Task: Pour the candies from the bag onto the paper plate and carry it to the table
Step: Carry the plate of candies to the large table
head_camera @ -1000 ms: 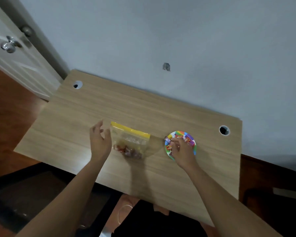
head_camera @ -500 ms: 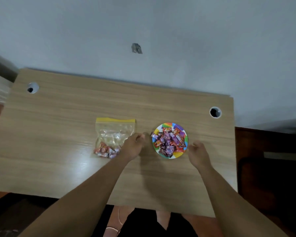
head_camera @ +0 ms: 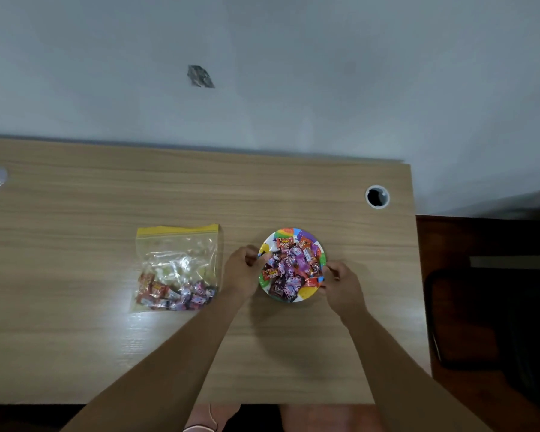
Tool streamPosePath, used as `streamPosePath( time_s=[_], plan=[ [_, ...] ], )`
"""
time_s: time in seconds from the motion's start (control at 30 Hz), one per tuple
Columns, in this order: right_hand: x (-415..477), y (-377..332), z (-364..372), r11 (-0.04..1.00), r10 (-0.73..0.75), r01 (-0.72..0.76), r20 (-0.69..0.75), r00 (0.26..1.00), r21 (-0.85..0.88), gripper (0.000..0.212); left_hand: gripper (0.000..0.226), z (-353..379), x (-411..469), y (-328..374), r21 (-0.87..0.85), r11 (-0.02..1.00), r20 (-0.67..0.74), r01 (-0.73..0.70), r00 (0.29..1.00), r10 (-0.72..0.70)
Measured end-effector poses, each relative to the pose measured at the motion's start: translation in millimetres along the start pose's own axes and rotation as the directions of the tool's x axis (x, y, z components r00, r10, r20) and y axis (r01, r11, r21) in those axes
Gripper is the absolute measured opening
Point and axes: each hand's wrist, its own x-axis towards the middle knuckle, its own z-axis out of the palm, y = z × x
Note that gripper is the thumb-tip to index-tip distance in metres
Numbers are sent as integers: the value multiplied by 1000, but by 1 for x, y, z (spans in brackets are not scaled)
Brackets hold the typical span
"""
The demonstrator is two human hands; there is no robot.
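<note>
Table: a wood-grain top spans your view, with a cable hole toward 1 o'clock and a second at the far 9 o'clock edge. A grey wall rises behind it at 12 o'clock.

Bag: it lies flat at 9 o'clock of the plate, well apart from it, yellow seal pointing to 12 o'clock. Neither hand touches it. A cluster of wrapped candies remains along its 6 o'clock end, so the pour appears partial, or you have judged it sufficient.

Plate: the multicoloured paper plate sits near centre, seemingly resting on the table. It is heaped with candies in red, purple and pink wrappers.

Left hand: its grip closes on the plate rim at 9 o'clock, fingertips curled over the edge.

Right hand: its grip pinches the rim at about 4 o'clock, narrow and closed on the edge.

Progress: the pouring step looks largely done; you are taking hold for the lift. The carry is all still to come. A thin paper plate this full may flex, so support it evenly from both sides.
</note>
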Motion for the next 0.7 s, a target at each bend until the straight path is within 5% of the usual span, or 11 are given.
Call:
streamPosePath(
  time_s=[0.37, 0.7],
  plan=[
    [-51, 18, -40, 993, -53, 52, 8, 999, 105, 11, 59, 9, -46, -4, -168, 986, 105, -7, 994, 25],
    [-179, 49, -144, 976, -76, 88, -66, 995, 201, 16, 30, 39, -198, 59, -298, 954, 235, -46, 965, 120]
  ],
)
